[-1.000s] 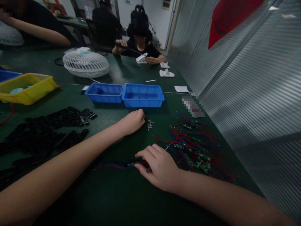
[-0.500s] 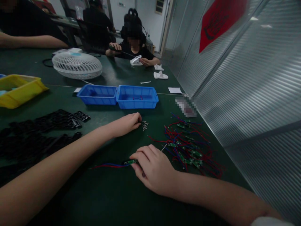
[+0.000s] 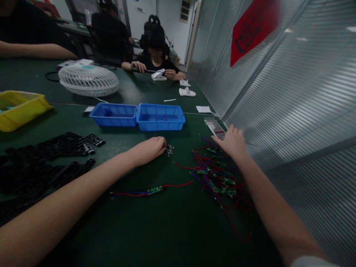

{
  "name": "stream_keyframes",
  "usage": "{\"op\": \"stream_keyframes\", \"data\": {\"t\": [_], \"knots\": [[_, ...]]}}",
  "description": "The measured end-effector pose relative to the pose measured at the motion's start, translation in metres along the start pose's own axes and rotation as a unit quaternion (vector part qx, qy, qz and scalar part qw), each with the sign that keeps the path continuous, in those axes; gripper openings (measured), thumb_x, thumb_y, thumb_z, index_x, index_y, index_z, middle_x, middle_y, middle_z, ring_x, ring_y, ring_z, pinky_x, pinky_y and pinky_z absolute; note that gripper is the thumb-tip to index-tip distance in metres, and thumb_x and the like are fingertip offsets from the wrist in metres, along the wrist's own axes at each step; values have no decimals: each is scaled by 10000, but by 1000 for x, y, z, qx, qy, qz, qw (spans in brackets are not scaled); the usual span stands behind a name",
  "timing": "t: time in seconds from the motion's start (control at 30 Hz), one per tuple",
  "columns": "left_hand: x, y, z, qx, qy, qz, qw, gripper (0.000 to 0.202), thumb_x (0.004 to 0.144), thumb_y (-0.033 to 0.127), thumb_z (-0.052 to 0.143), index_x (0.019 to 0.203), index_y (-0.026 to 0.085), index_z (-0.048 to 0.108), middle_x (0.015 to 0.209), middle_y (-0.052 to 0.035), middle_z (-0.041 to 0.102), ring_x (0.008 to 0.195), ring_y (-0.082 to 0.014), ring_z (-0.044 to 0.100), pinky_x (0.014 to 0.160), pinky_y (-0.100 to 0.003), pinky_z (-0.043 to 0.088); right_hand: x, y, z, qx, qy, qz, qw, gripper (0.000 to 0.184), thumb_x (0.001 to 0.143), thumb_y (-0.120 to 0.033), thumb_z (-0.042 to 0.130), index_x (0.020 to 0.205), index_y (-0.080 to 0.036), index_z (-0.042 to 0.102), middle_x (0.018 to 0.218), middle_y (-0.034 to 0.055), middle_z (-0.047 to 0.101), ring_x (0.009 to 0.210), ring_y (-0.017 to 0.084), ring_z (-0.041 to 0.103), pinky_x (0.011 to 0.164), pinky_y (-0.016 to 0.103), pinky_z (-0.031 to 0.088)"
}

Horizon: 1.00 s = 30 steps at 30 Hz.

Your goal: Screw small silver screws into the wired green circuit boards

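My left hand rests on the green table with its fingers curled together beside a small pile of screws. Whatever those fingers may hold is hidden. At the right, my right hand has its thumb and fingers apart at the near end of a phone; whether it touches the phone I cannot tell. A single small green circuit board with red and blue wires lies in front of me. Under my right wrist spreads a tangled heap of wired circuit boards.
Two blue bins stand side by side ahead. To the left are black plastic parts, a yellow bin and a white fan. Across the table a person works on a white part. A ribbed partition borders the right.
My right hand has let go of the circuit board, which now lies on the table, and has moved forward and right to the phone. My left hand stays by the screws.
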<state>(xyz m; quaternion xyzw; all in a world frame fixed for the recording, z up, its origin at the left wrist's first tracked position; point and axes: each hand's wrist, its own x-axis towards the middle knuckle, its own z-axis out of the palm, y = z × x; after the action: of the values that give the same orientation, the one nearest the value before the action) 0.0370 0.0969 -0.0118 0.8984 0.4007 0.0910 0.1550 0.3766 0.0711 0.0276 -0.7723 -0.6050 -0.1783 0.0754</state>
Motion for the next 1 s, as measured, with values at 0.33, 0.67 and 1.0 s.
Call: {"op": "stream_keyframes", "data": {"t": [0.33, 0.67, 1.0], "knots": [[0, 3, -2, 13, -7, 3, 1000, 211, 939, 342, 425, 990, 176, 545, 1019, -97, 645, 941, -236, 629, 787, -336, 484, 16, 33, 55, 7, -2, 18, 1000, 720, 767, -637, 579, 1114, -7, 598, 1076, 242, 590, 1039, 344, 517, 898, 426, 379], [-1, 4, -7, 16, -7, 0, 1000, 230, 946, 356, 425, 1023, 179, 552, 1030, -89, 658, 911, -219, 647, 759, -316, 488, 7, 22, 46, 25, 84, -13, 996, 688, 774, -505, 638, 1231, -22, 461, 1191, 235, 495, 1101, 336, 458, 957, 427, 361], [-1, 2, -16, 65, -13, -11, 998, 217, 931, 353, 448, 970, 176, 569, 980, -95, 659, 850, -232, 635, 721, -328, 471, 6, 23, 48, 38, 78, -6, 996, 701, 768, -495, 641, 1249, -17, 463, 1204, 250, 494, 1131, 348, 448, 954, 437, 367]]}}
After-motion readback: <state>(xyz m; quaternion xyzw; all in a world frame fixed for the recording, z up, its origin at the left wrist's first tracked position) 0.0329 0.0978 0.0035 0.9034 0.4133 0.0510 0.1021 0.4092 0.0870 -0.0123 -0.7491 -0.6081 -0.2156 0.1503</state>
